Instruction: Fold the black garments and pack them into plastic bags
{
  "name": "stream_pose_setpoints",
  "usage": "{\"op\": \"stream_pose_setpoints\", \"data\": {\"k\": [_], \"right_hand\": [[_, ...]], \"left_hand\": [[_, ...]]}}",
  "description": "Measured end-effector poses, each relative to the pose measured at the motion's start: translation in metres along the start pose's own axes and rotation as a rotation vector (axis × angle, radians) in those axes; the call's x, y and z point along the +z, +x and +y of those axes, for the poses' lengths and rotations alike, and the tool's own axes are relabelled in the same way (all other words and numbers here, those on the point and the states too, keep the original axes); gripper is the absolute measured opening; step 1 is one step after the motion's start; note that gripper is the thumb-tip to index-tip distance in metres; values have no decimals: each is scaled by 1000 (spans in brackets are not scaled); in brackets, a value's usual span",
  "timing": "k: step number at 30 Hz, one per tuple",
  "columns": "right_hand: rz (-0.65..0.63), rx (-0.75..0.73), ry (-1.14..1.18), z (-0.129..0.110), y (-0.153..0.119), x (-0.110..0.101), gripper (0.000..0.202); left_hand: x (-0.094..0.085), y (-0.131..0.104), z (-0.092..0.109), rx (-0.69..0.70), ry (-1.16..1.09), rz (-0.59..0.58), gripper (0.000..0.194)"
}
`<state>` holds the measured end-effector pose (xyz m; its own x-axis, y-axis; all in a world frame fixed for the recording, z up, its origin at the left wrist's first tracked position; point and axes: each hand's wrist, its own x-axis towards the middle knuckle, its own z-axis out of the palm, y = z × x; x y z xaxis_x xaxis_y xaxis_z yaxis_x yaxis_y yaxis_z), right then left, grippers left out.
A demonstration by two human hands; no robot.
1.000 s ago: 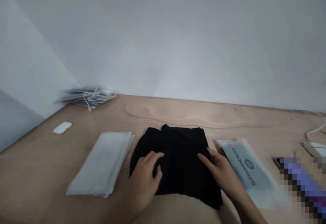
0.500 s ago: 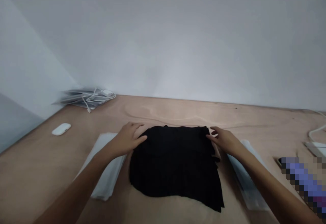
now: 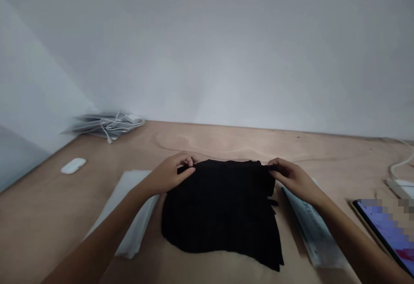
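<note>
A black cloth garment (image 3: 221,210) lies spread on the wooden table in front of me, its lower edge wavy and its right side layered. Its exact kind does not show. At its far left corner my left hand (image 3: 174,170) pinches the fabric between thumb and fingers. My right hand (image 3: 293,178) is closed on the far right corner, where a strip of black fabric stretches into the fingers. White folded plastic sheets (image 3: 137,221) lie under my left forearm. Beneath my right forearm is a clear plastic packet (image 3: 312,228) with dark lettering.
At the back left, a white cable with a charger (image 3: 129,119) rests on grey plastic bags (image 3: 93,126). A small white case (image 3: 73,166) sits at the left. To the right are a tablet-like device with a blurred screen (image 3: 384,228) and a white cable (image 3: 396,167). A wall rises behind the table (image 3: 226,135).
Both hands have closed on the far corners of the black garment, where their fingers were apart before. The right corner is now pulled outward and the far edge looks slightly raised.
</note>
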<state>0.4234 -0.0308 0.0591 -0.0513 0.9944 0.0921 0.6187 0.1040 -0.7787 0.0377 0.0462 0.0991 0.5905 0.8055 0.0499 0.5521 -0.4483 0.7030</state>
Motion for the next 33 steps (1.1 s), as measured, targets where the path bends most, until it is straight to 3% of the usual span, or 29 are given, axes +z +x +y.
{"op": "stream_pose_setpoints", "data": {"k": [3, 6, 7, 9, 12, 16, 18, 23, 33], "right_hand": [[-110, 50, 248, -14, -31, -10, 11], [-406, 74, 220, -31, -61, -6, 16], [-469, 66, 179, -35, -69, -1, 22], [-495, 30, 79, -42, -82, 13, 36], [-472, -41, -129, -45, -93, 36, 51], [-490, -138, -345, -40, -100, 50, 49], [-457, -166, -367, -34, -103, 49, 47], [-332, -222, -347, -20, -109, 45, 35], [-393, -199, -287, -36, -109, 23, 11]], "left_hand": [[-14, -24, 19, -35, -192, -283, 14], [-11, -36, 30, -159, -211, -574, 15], [-5, -37, 32, -199, -182, -584, 16], [13, -35, 35, -205, -54, -460, 19], [45, -34, 40, -23, 113, -276, 15], [75, -46, 38, 211, 208, -281, 33], [83, -54, 31, 266, 253, -239, 29], [85, -64, 18, 313, 215, -188, 15], [65, -62, 33, 150, 132, -449, 11]]}}
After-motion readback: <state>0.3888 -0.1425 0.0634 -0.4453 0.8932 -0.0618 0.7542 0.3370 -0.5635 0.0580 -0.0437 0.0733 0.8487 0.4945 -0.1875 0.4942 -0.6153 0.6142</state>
